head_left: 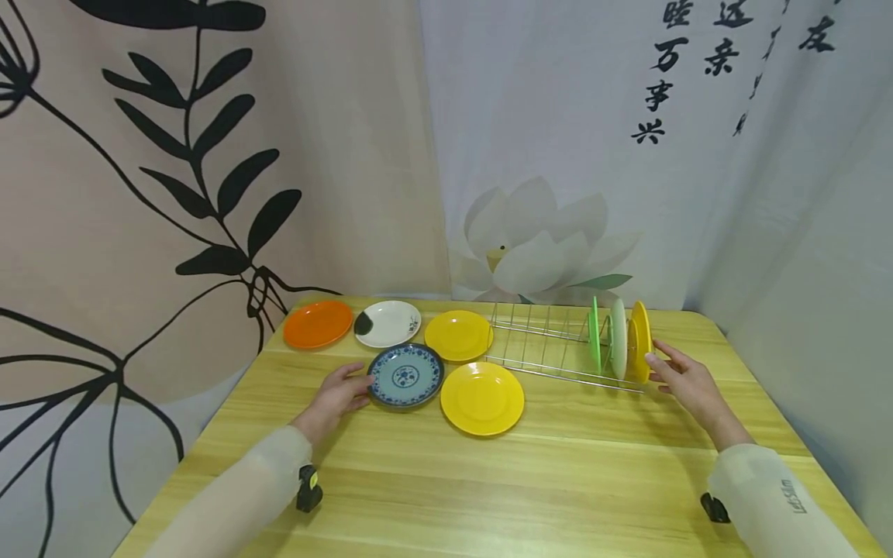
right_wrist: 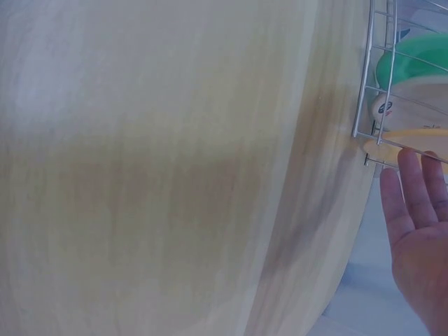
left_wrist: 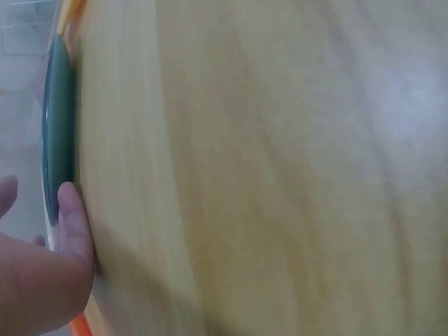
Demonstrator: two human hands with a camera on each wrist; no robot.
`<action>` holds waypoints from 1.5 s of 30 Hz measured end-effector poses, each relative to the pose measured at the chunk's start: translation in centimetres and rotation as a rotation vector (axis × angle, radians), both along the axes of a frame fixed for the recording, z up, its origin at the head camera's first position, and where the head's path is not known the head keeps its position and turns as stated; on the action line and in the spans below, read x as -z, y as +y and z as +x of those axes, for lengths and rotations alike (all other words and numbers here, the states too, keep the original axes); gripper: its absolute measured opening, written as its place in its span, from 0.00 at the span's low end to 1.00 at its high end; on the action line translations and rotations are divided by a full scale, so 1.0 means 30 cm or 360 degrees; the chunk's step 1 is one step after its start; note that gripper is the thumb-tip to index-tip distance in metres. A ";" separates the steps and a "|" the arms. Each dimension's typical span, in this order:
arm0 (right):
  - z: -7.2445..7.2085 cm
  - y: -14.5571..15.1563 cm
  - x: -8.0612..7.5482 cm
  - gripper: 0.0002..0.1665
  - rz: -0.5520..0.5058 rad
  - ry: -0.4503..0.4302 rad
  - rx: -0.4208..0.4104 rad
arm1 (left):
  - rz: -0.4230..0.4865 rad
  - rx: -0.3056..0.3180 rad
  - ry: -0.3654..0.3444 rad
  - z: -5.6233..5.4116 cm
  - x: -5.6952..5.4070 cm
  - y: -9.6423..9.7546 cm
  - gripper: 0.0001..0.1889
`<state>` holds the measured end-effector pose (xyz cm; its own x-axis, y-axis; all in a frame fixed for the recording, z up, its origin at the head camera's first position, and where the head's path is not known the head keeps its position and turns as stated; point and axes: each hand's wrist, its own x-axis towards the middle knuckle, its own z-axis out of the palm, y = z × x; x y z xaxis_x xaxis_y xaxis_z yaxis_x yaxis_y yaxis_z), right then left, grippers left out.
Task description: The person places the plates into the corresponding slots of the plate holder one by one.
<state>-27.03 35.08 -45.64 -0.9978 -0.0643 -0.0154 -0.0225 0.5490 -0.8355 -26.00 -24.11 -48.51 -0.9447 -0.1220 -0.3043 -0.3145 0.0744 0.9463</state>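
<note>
your left hand (head_left: 342, 394) touches the left rim of the blue patterned plate (head_left: 406, 376), on the table (head_left: 593, 480) left of centre; your thumb and fingers are apart there. your right hand (head_left: 687, 381) has its nearly straight, slightly parted fingers at the outer side of the upright yellow plate (head_left: 641, 341), at the right end of the wire rack (head_left: 558, 372).

just right of the blue one you have the near yellow plate (head_left: 481, 398), with the far yellow plate (head_left: 459, 335) behind it by the rack's left end; the white plate (head_left: 391, 325) crowds it from behind, and the orange plate (head_left: 318, 325) lies farther left. in the rack, the pale plate (head_left: 618, 341) and green plate (head_left: 595, 337) block the upright one's left side. printed cloth (head_left: 370, 170) hangs behind.

your blue plate lies flat, face up, round, without a long axis; the upright one stands on edge, almost edge-on to you, its broad sides facing left and right.
</note>
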 end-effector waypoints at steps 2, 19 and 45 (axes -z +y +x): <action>0.002 -0.001 -0.002 0.45 0.0004 0.0001 0.0000 | -0.0004 -0.0008 -0.0006 -0.002 -0.002 0.002 0.33; 0.004 -0.009 -0.009 0.45 0.0019 -0.0002 -0.0001 | 0.0231 -0.0035 0.0078 -0.018 -0.006 0.017 0.36; 0.007 0.000 -0.002 0.46 0.0012 0.0014 0.0002 | 0.0368 0.0125 0.0136 -0.011 0.001 0.040 0.33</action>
